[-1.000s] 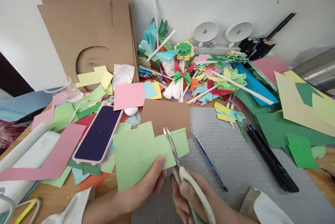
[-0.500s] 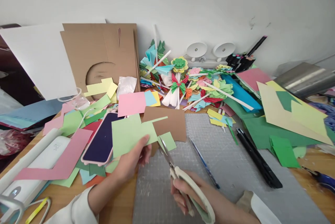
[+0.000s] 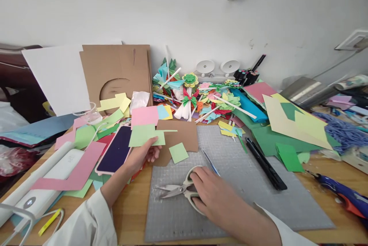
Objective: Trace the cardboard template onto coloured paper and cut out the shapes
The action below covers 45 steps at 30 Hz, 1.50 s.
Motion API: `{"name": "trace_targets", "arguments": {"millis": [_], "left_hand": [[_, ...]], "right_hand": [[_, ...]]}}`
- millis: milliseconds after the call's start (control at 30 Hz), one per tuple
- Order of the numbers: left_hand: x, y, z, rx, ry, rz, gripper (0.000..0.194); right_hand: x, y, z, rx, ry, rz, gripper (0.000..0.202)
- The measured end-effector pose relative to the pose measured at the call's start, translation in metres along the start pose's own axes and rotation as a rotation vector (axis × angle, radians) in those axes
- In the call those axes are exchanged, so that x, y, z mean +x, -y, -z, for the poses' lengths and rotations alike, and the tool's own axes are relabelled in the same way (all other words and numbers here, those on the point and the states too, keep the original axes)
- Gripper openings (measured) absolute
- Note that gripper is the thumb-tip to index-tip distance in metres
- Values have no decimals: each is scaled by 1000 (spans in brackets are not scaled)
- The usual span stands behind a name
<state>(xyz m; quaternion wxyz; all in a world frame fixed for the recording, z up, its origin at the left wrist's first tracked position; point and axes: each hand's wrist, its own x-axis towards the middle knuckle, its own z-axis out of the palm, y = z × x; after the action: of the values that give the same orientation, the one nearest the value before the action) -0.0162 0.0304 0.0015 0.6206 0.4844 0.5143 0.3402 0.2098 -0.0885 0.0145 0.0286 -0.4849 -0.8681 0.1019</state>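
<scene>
Between its thumb and fingers, my left hand (image 3: 148, 152) pinches a light green sheet (image 3: 142, 134) with a narrow strip sticking out to the right, above the phone and brown paper. My right hand (image 3: 211, 192) has its fingers curled on the cream handles of the scissors (image 3: 179, 189), which lie low over the grey cutting mat (image 3: 172, 219) with blades parted, pointing left. A small light green square (image 3: 178, 153) rests partly on brown paper (image 3: 186, 134) and partly on the mat. Just beyond my right hand lies a blue pen (image 3: 209, 160), partly hidden.
A phone (image 3: 116, 150) and paper scraps lie left. Cardboard (image 3: 115, 65) leans on the wall beside folded paper flowers (image 3: 190, 80). Right of centre is a black cutter (image 3: 266, 164), then green paper (image 3: 290, 157) and a blue-handled tool (image 3: 336, 188).
The scissors have gone down from the green sheet to the mat, turning to point left. The small green square now lies separate and flat. The view has shifted up and to the right.
</scene>
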Motion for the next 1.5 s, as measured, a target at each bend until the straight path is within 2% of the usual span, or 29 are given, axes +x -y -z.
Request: {"name": "trace_targets", "arguments": {"millis": [133, 233, 367, 533, 633, 767, 867, 1000, 1100, 1167, 1267, 1500], "left_hand": [[2, 3, -1, 33, 40, -9, 40], [1, 4, -1, 72, 58, -6, 41], [1, 6, -1, 120, 65, -14, 45], [1, 8, -1, 155, 60, -25, 45], [3, 10, 0, 172, 63, -17, 45], [4, 9, 1, 204, 80, 7, 47], [5, 6, 1, 224, 100, 25, 50], [3, 1, -2, 237, 106, 33, 49], [2, -1, -3, 234, 103, 29, 50], [2, 0, -3, 230, 102, 24, 51], [3, 3, -2, 221, 100, 16, 51], [6, 7, 1, 194, 121, 28, 51]], "right_hand": [[10, -8, 18, 186, 7, 136, 11], [25, -17, 28, 347, -55, 201, 13], [56, -30, 25, 260, -147, 184, 17], [93, -49, 13, 196, -64, 165, 36], [97, -56, 12, 222, -42, 138, 33], [75, -68, 27, 262, 19, 140, 7], [48, -89, 50, 308, 62, 148, 6], [0, -145, 79, 293, 30, 39, 14], [-40, -200, 90, 143, 102, -163, 22], [-63, -232, 90, -2, 147, -329, 25], [-88, -262, 84, -74, 159, -443, 19], [-104, -275, 59, -150, 210, -516, 25]]}}
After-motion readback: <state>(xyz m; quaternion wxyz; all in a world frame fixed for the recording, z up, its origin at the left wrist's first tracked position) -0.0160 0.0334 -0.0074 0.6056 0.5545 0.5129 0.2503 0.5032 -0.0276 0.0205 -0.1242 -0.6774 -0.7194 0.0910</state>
